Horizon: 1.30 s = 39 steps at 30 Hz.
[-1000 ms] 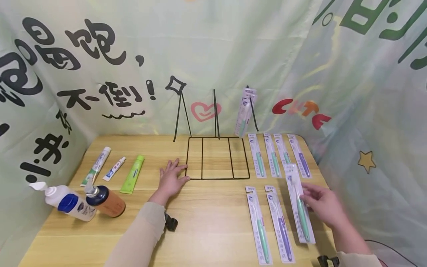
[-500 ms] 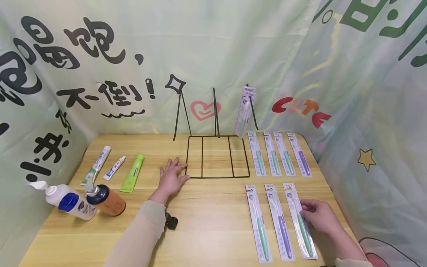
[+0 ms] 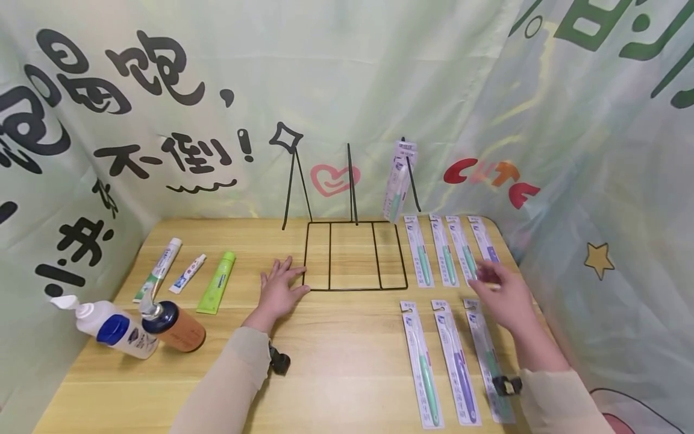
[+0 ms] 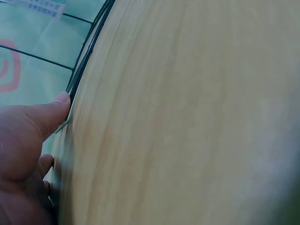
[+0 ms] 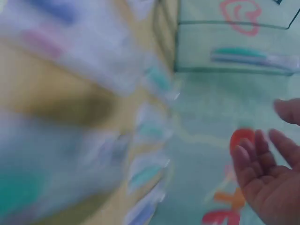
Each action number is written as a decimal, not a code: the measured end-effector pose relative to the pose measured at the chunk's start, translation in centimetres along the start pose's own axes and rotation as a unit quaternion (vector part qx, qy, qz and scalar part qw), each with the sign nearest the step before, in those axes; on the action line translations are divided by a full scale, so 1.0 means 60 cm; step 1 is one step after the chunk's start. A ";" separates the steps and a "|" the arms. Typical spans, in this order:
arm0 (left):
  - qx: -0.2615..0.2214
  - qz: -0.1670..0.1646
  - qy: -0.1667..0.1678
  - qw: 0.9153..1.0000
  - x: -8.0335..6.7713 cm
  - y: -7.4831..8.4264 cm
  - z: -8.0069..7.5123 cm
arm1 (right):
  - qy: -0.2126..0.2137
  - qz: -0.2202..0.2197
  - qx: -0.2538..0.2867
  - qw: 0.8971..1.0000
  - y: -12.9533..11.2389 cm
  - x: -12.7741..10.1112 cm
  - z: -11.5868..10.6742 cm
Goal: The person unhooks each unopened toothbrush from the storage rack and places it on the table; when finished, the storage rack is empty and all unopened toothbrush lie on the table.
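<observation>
A: Where is the wire rack [image 3: 355, 256], and how is it steadied?

B: At the table's [image 3: 336, 355] back centre, under the flat left hand [image 3: 278, 290].

A: And the carded toothbrush [image 3: 486, 247]?

B: Back row, far right. The right hand [image 3: 501, 295] hovers there, fingers loose, empty. Judged light, slick, bendable; its stiffer card edge should be pinched.

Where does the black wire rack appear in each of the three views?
Head: the black wire rack stands at table centre, beside the left hand.
Left wrist: its wire runs along the upper left, at the thumb tip.
Right wrist: blurred; thin dark lines at the top may be it, uncertain.
Shared landmark: the red heart on the backdrop.
</observation>
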State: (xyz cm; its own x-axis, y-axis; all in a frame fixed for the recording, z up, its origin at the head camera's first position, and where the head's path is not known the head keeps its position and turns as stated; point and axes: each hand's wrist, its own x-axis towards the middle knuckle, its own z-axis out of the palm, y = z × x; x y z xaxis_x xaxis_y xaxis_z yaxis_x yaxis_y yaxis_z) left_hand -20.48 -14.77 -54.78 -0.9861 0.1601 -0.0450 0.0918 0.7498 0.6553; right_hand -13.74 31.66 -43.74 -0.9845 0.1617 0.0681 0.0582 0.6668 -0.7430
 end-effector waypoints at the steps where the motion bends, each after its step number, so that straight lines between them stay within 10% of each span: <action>1: 0.001 0.001 0.001 1.000 -0.001 -0.001 0.000 | 0.015 -0.009 0.021 1.000 -0.015 0.013 0.009; 13: 0.007 0.004 0.000 1.000 -0.001 -0.004 0.003 | 0.080 -0.091 0.265 0.957 -0.127 0.151 0.126; 39: 0.006 0.009 0.010 1.000 0.003 -0.003 0.005 | 0.151 -0.077 0.274 0.947 -0.211 0.232 0.182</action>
State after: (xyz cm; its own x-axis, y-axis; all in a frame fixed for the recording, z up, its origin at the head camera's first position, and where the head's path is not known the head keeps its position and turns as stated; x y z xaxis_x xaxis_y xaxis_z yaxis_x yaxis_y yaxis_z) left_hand -20.62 -14.69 -55.15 -0.9868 0.1608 -0.0182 0.1110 0.7545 0.6468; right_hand -29.99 17.52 -40.66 -0.8774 0.3494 0.3289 -0.2578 0.2349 -0.9372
